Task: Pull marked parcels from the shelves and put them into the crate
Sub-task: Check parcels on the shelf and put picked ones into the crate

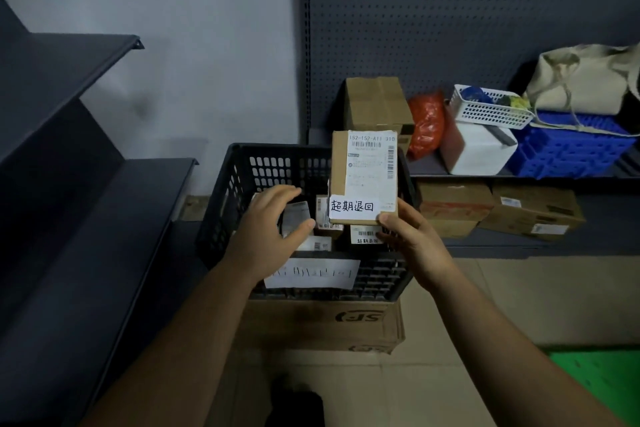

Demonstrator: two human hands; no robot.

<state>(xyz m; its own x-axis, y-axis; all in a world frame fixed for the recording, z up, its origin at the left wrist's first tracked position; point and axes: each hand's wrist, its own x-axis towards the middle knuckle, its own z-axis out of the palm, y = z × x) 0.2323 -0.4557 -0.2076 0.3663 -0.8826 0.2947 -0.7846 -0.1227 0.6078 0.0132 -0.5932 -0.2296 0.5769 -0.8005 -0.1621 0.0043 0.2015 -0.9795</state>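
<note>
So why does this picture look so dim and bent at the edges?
Head view: a wide-angle lens, so the left shelves splay outward; the light is dim and flat, with no glare; the parcel in the right hand reads sharp, while the paper sign on the crate front is smeared.

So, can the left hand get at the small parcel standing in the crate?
Probably yes. The left hand is over the open-topped crate, fingers spread beside the small parcel. The marked parcel in the right hand is off to the side, not in the way.
</note>
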